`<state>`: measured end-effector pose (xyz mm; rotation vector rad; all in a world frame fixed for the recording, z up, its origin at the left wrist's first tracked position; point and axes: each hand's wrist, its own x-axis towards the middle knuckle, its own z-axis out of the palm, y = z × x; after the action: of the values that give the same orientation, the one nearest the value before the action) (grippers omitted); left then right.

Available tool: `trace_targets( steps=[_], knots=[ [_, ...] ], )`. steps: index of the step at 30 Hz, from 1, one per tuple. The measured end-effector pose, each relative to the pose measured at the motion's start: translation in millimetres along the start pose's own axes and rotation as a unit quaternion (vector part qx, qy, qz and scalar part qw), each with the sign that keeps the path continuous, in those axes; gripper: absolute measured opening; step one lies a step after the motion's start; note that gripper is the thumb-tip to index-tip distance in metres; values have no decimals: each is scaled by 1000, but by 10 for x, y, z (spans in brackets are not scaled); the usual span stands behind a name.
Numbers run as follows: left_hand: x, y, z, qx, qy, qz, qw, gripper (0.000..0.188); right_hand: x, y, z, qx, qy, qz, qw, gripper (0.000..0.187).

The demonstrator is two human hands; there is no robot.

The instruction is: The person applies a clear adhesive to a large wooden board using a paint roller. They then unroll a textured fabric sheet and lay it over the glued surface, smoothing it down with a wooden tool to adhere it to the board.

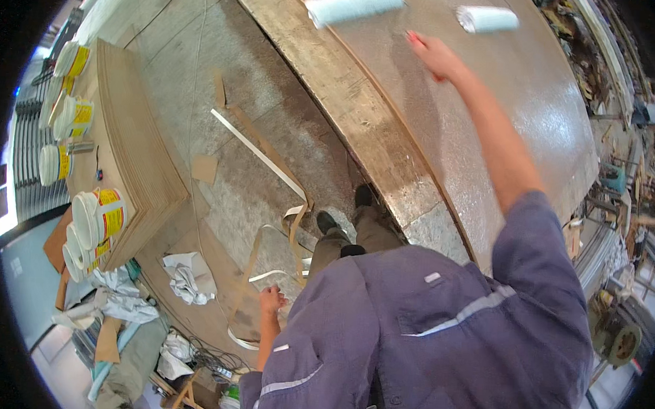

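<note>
My right hand reaches out over a wide, shiny brown board, its fingers closed around a red-handled tool. The tool's far end is too small to make out. Just ahead and to the left of that hand lies a long white roller sleeve. Another, shorter white roller sleeve rests on the board to the right. Whether the tool joins either sleeve is unclear. Low by my left side, my left hand is curled closed, and anything inside it is hidden.
A pale wooden border edges the board. White strips and brown strips lie on the floor near my feet. At left, white buckets with yellow labels stand on stacked brown sheets. Crumpled wrapping and cables lie below.
</note>
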<state>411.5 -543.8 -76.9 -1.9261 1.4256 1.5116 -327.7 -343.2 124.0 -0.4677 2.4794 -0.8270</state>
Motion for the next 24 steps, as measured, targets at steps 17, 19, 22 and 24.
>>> trace_targets(
  steps=[17,19,22,24],
  knots=[
    [411,1604,917,138,-130,177,966,30,-4140,1745,-29,38,59,242,968,41],
    [542,1770,915,155,-138,191,959,28,-5096,1899,100,60,72,329,940,41],
    [602,1881,960,125,-146,210,959,29,-5975,1725,328,129,106,419,893,39],
    [541,1928,1049,150,-163,223,949,30,-6055,1687,441,116,150,390,901,39]
  ],
)
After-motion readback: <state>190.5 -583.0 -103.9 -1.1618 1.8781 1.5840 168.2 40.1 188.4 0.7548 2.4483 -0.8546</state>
